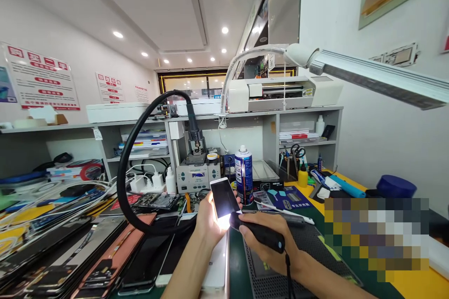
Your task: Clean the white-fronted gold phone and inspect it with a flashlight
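A white-framed smartphone [223,197] with a dark screen is tilted up in my left hand [209,218], whose fingers wrap its edges. My right hand [275,236] grips a small black flashlight [260,232] with a wrist strap hanging below it. The flashlight's head is close to the lower end of the phone, and its bright glare washes out that part. Whether the two touch, I cannot tell. Below my hands lie a white phone [216,261] and a black perforated mat [298,254].
Several phone screens and housings [112,257] lie at left. A thick black hose [122,168] loops from the hot-air station [198,177]. A blue spray can [243,175] stands behind my hands. A lamp [379,77] reaches over the right side, above a yellow bottle [302,175].
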{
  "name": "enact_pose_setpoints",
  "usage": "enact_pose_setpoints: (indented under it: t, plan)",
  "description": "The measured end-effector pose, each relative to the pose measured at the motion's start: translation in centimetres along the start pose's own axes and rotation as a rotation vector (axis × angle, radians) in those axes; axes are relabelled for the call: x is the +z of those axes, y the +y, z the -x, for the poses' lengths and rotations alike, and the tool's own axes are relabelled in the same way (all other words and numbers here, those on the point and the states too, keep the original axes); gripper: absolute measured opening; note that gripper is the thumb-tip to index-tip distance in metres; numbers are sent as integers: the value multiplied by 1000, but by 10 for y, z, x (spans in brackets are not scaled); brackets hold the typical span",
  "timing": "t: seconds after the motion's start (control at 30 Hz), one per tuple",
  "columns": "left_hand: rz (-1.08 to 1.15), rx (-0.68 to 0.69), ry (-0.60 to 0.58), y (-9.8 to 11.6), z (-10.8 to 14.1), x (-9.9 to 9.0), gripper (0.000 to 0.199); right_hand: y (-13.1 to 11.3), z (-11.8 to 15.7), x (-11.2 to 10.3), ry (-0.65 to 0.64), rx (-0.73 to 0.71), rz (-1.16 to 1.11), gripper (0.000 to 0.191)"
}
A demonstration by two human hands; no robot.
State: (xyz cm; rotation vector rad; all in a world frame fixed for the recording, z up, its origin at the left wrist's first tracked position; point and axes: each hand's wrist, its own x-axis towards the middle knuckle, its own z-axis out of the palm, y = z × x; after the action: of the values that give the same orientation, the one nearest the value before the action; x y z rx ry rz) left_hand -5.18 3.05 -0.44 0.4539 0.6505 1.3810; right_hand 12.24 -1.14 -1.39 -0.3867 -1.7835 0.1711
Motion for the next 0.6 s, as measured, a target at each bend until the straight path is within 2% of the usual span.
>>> enact_pose_setpoints:
  t: [0.1, 0.2, 0.4, 0.6]
  plan:
    - [-4, 2, -12, -3, 3, 4, 24, 4, 0, 0, -80, 79, -40, 23]
    - [6, 15, -14, -5, 6, 8, 23, 6, 0, 1, -112, 134, -71, 21]
    - [-13, -26, -11, -6, 8, 12, 27, 3, -2, 1, -48, 40, -108, 29]
    - [-38, -23, -20, -7, 13, 15, 26, 0, -4, 0, -66, 74, -154, 29]
